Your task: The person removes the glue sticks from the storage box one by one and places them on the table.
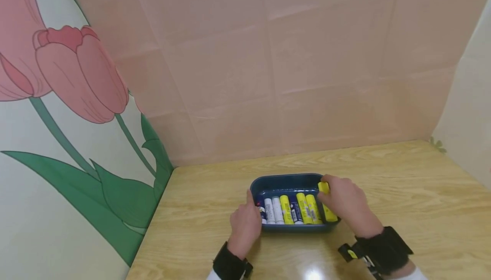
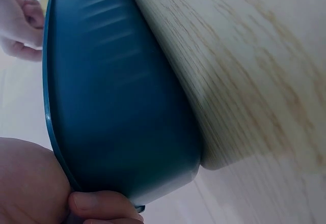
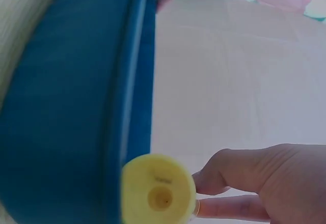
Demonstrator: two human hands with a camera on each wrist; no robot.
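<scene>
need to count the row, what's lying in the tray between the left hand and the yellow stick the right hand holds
In the head view, six sticks lie side by side in the blue tray between the left hand and the yellow stick gripped by the right hand.

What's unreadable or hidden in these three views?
- Head view: label print on the sticks in the blue tray is too small.
- Head view: the right hand covers most of the yellow stick.
- Left wrist view: tray wall hides the contents; left hand cut off by the edge.
- Right wrist view: blurred.

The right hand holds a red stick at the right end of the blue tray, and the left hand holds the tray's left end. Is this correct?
Not quite: the stick in the right hand is yellow, not red, as the head view shows. The left hand does hold the blue tray at its left end.
</scene>
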